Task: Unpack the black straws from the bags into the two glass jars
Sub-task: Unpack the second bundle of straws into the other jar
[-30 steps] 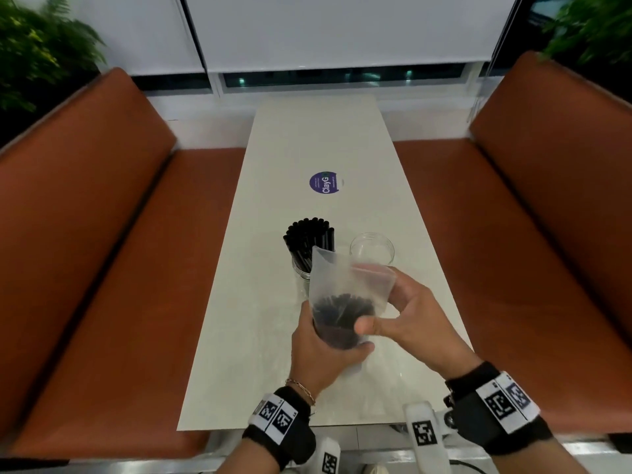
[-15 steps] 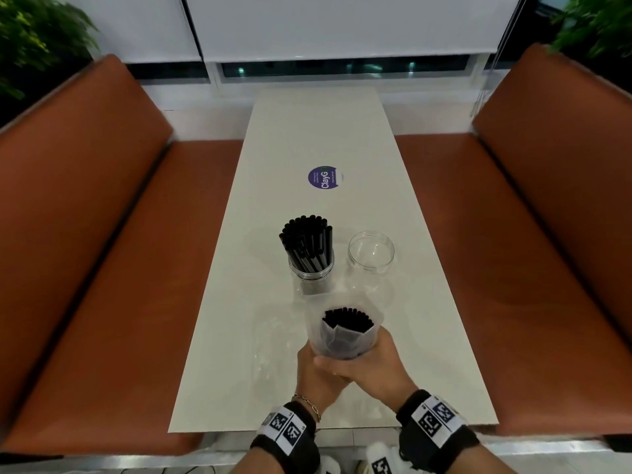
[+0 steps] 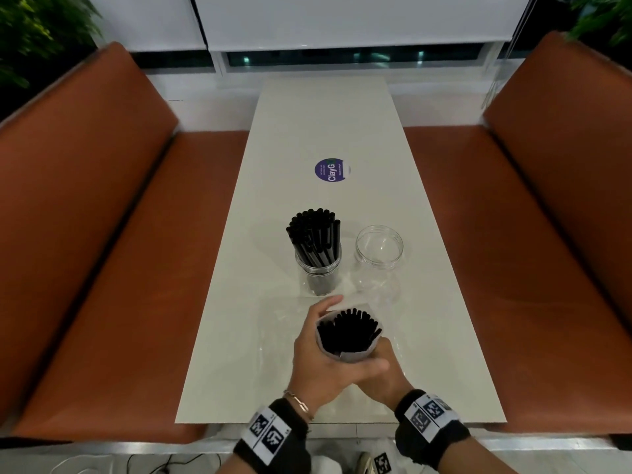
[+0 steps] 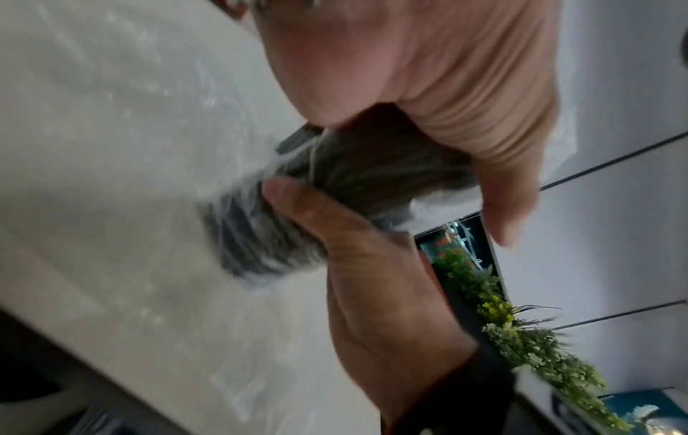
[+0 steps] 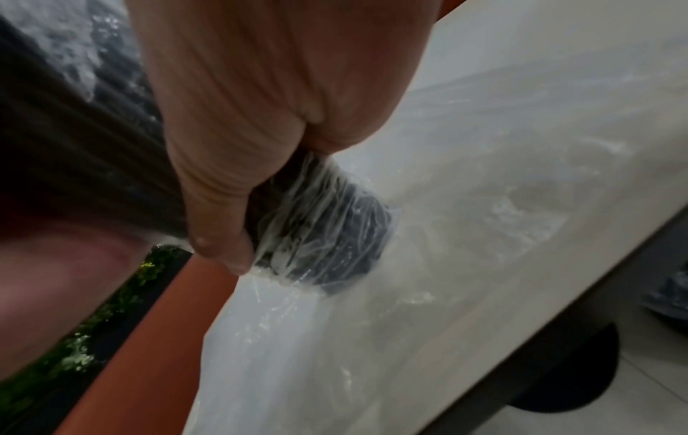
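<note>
A clear plastic bag of black straws (image 3: pixel 348 334) stands upright over the near part of the white table (image 3: pixel 325 131). Both hands grip its lower half: my left hand (image 3: pixel 316 350) wraps the left side and my right hand (image 3: pixel 384 374) the right side. The straw tops show at the bag's open mouth. In the left wrist view my left hand (image 4: pixel 372 279) holds the bundle (image 4: pixel 260 241), whose wrapped bottom is near the table. The right wrist view shows the same wrapped end (image 5: pixel 327 229). Behind stand a glass jar full of black straws (image 3: pixel 316 254) and an empty glass jar (image 3: pixel 379 248).
Crumpled clear plastic (image 3: pixel 372 289) lies on the table between the jars and my hands. A round purple sticker (image 3: pixel 331 171) sits mid-table. Orange benches (image 3: pixel 119 268) flank both sides, and the table's near edge lies just below my wrists.
The bag has come down and toward me. My right hand slid from the bag's upper side to its lower part beside the left. The straw tops now reach the bag's mouth.
</note>
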A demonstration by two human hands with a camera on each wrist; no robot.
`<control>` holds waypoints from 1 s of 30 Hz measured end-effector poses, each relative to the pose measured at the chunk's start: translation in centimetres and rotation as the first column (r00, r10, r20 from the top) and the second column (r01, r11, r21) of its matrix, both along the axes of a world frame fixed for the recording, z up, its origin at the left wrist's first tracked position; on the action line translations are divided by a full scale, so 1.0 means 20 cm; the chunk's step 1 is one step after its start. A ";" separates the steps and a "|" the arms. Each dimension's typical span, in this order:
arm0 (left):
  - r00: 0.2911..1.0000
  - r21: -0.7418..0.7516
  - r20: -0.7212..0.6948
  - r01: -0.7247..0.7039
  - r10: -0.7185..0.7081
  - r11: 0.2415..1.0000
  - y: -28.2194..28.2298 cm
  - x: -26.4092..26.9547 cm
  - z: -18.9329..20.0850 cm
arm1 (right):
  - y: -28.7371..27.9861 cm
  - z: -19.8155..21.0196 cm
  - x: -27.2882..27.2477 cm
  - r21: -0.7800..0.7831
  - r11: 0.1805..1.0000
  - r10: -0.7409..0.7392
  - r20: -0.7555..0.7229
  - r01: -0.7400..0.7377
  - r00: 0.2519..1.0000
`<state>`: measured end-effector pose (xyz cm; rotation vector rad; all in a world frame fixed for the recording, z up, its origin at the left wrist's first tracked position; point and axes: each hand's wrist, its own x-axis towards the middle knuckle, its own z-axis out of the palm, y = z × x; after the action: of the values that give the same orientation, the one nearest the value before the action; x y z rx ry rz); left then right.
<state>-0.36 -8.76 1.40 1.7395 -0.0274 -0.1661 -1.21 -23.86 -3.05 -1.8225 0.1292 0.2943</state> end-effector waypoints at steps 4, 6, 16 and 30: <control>0.988 0.059 -0.053 -0.142 0.145 0.988 -0.09 -0.01 -0.08 | -0.02 -0.04 -0.02 -0.059 0.998 0.010 -0.063 -0.014 0.998; 0.985 0.069 -0.099 -0.137 0.143 0.988 -0.10 0.00 -0.12 | -0.01 -0.06 -0.03 -0.130 0.991 0.017 -0.049 -0.023 0.999; 0.974 0.128 -0.159 -0.143 0.162 0.981 -0.14 -0.01 -0.19 | -0.19 0.03 -0.08 -0.209 0.964 0.165 -0.005 -0.163 0.986; 0.992 0.258 0.004 -0.122 0.126 0.958 -0.10 0.12 0.17 | -0.42 0.49 0.49 -0.492 0.861 0.002 0.261 0.132 0.965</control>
<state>2.11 -10.84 4.74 1.9940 0.1174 -0.0907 8.63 -32.18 6.80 -2.3583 0.0936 -0.0350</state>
